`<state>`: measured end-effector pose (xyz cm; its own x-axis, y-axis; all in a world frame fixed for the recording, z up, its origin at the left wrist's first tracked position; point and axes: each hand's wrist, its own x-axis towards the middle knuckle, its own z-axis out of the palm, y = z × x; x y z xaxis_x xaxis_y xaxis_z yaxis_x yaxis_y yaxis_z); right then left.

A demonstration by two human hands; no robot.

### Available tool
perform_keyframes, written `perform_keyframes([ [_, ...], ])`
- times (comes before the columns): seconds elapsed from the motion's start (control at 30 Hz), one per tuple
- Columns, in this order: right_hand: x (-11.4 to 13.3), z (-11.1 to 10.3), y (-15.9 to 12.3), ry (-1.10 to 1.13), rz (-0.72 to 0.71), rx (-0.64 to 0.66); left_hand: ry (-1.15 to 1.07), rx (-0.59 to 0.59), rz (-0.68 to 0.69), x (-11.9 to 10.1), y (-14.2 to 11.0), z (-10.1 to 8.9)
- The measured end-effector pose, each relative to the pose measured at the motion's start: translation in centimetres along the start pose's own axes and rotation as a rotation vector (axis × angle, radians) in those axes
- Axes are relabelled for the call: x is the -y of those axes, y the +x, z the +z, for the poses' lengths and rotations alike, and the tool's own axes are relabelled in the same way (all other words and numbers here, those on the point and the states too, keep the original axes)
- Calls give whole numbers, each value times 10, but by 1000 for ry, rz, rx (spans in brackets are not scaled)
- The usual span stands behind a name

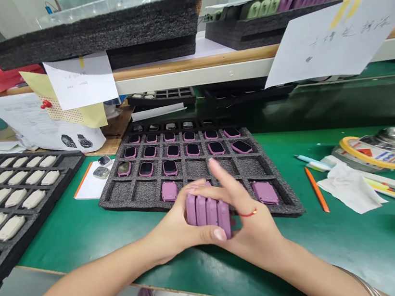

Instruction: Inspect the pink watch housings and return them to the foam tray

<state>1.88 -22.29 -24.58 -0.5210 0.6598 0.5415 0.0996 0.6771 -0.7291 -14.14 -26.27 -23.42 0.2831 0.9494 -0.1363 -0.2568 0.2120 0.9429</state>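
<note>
Holding approx. four purple watch cases [207, 213] side by side, at the near edge of the foam tray [196, 168], looks to be the step in hand: L hand [181, 220] is clamped on the stack w/ its thumb across the front, while R hand [252, 218] is up against the right end, one digit raised, can't tell if gripping too. Next move prob. calls for keeping the row squared & pressed together, esp. if either hand loosens.
</note>
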Motion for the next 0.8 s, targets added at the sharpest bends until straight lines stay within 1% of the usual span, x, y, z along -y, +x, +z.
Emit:
perform_keyframes([
  [0.07,-2,0,0,-74,-61,86,-148,6,-97,-1,2,2],
  [0.13,-1,-4,2,-86,-47,133,-267,7,-165,-1,5,2],
  [0.2,1,-13,6,-35,2,113,-385,-3,-202,-1,6,-1],
  [0.3,3,-27,14,61,54,40,-489,-24,-200,0,6,-6],
  [0.37,3,-32,18,82,45,33,-524,-37,-199,0,6,-8],
  [0.47,3,-31,19,47,5,25,-546,-46,-222,2,6,-10],
  [0.53,4,-28,18,7,-35,-60,-553,-19,-229,3,7,-10],
  [0.6,5,-28,17,13,-52,-223,-560,34,-224,4,7,-10],
  [0.67,8,-29,16,100,-16,-417,-576,93,-208,5,7,-10],
  [0.7,9,-30,15,158,8,-480,-585,121,-195,5,6,-11],
  [0.73,10,-31,15,212,25,-501,-596,150,-178,6,6,-11],
  [0.77,10,-31,14,251,28,-473,-606,173,-161,6,6,-11],
  [0.8,10,-31,13,266,22,-401,-611,189,-145,6,6,-11],
])
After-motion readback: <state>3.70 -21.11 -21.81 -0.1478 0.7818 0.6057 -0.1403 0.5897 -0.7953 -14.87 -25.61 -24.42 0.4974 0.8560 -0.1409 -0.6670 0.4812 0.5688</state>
